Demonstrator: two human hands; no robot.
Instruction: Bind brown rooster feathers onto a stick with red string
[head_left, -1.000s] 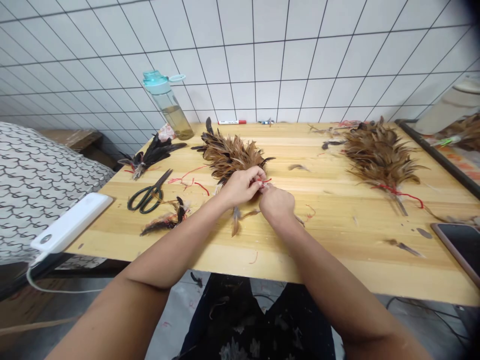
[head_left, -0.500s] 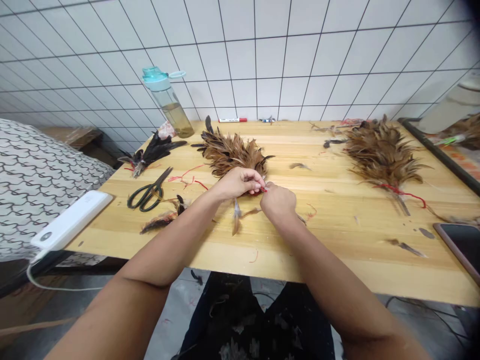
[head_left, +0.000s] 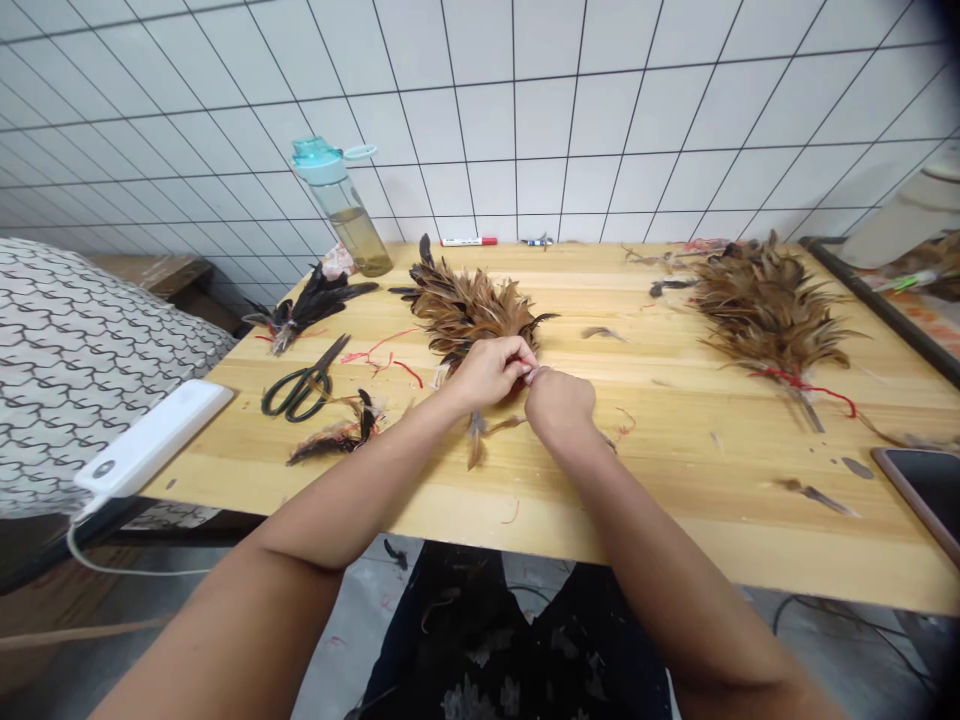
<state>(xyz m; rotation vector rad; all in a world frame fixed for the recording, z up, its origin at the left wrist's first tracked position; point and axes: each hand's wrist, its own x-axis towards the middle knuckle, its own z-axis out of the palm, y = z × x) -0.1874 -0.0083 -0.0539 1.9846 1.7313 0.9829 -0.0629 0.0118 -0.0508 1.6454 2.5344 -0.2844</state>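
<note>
A bundle of brown feathers (head_left: pixel 480 305) with dark tips at its far end lies at the middle of the wooden table. At its near end my left hand (head_left: pixel 495 370) is closed, thumb and fingers pinched together. My right hand (head_left: pixel 559 405) is closed too, just right of the left one, and the fingertips of both meet. What the fingers hold is too small and too hidden to make out. Below the hands lies a loose grey-brown feather (head_left: pixel 476 440). A second brown bundle (head_left: pixel 772 310), tied with red string (head_left: pixel 806 382), lies on the right.
Black scissors (head_left: pixel 306 385), dark feathers (head_left: pixel 307 305), feather scraps (head_left: pixel 341 438) and a white power strip (head_left: pixel 154 435) are on the left. Behind them stands a bottle (head_left: pixel 345 210). Two markers (head_left: pixel 469 241) lie by the tiled wall. A phone (head_left: pixel 926 490) lies at the right edge.
The view has shifted slightly. Both hands remain together at the bundle's near end, and the red bit seen between the fingertips before no longer shows clearly.
</note>
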